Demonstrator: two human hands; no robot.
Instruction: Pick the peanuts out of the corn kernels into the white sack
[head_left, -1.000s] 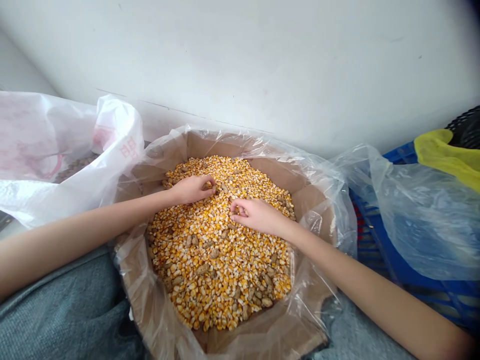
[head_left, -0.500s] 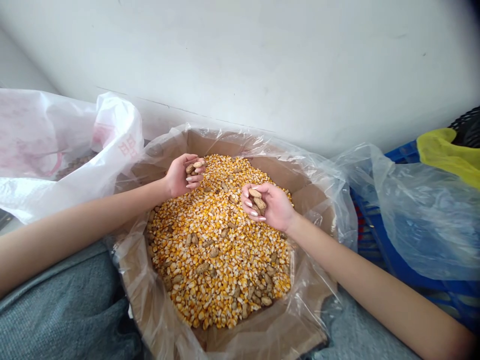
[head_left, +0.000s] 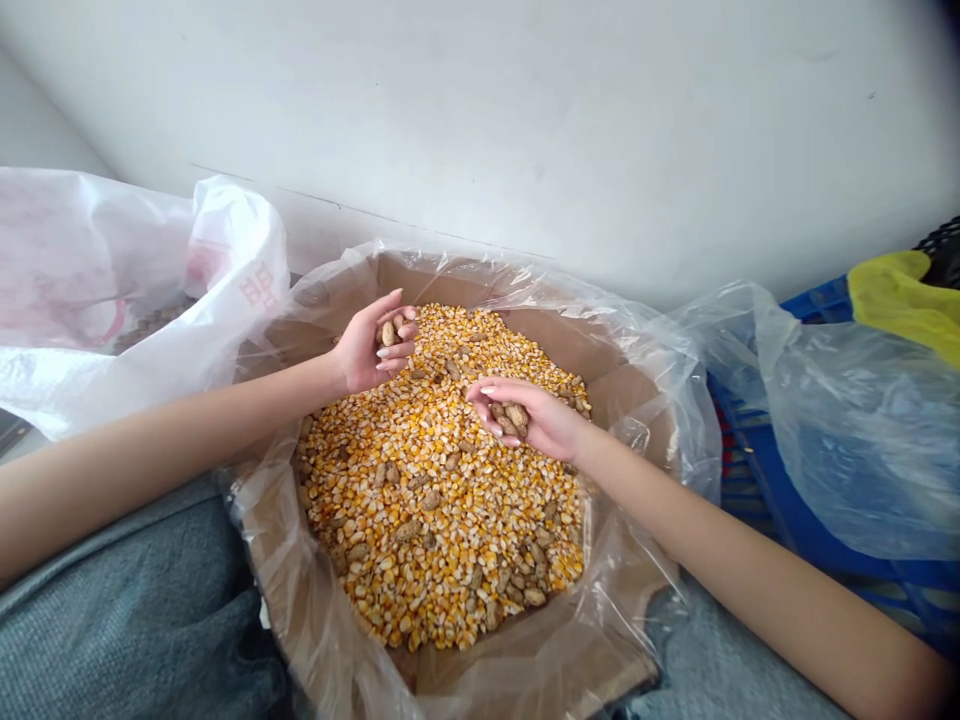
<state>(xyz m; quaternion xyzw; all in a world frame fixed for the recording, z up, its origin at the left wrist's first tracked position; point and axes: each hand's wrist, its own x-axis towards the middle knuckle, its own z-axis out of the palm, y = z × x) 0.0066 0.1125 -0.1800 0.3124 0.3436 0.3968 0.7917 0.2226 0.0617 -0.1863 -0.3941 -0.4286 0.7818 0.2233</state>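
Loose corn kernels (head_left: 427,480) fill the bottom of a cardboard box (head_left: 622,390) lined with clear plastic. Several unshelled peanuts (head_left: 529,570) lie scattered among the kernels, thickest at the near right. Over the far left of the corn, my left hand (head_left: 371,345) curls its fingers round a few peanuts (head_left: 390,328), its thumb raised. My right hand (head_left: 544,415) hovers over the right side of the corn, palm turned inward, cupping several peanuts (head_left: 510,420) in bent fingers. The two hands are apart from each other.
A white woven sack (head_left: 150,280) stands open to the left, its contents mostly hidden. On the right are a blue plastic crate (head_left: 814,510), a clear plastic bag (head_left: 862,430) and a yellow bag (head_left: 900,300). Behind the box rises a white wall (head_left: 487,130). Denim-covered legs flank the box.
My left thumb has lifted away from the peanuts. The right hand's thumb and fingers have stretched leftward over its peanuts, which sit deeper in the palm. The view has shifted slightly.
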